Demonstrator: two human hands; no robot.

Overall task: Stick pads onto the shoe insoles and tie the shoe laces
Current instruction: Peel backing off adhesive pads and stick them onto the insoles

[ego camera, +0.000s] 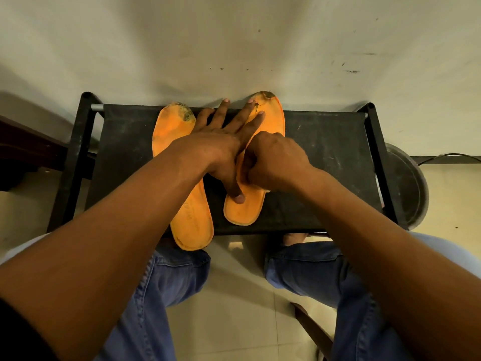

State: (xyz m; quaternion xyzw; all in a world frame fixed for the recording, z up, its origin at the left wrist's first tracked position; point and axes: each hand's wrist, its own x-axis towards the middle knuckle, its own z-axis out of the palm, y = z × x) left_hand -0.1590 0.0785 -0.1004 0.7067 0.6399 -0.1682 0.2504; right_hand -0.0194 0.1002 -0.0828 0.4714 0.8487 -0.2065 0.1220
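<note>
From the camera on the head, looking down, two orange insoles lie side by side on a small black stool (325, 152) that stands against a pale wall (234, 35). The left insole (190, 217) hangs a little over the near edge of the stool, above the person's knee in blue jeans (166, 277). The right insole (244, 209) lies fully on the seat.

The left hand (216, 142) is spread flat with straight fingers. It presses down across both insoles, and its thumb pushes on the heel part of the right insole. The right hand (276, 157) is curled into a loose fist on the middle of the right insole. Its fingertips are hidden under the hand, so I cannot tell if it pinches a pad or only rubs the surface. No pad and no shoe is visible.

I think the insoles are light, thin and soft, and they bend easily. Their toe ends look worn and dirty, so glue may hold badly there. It seems best to keep one hand flat on the insole and take it by the edges.
</note>
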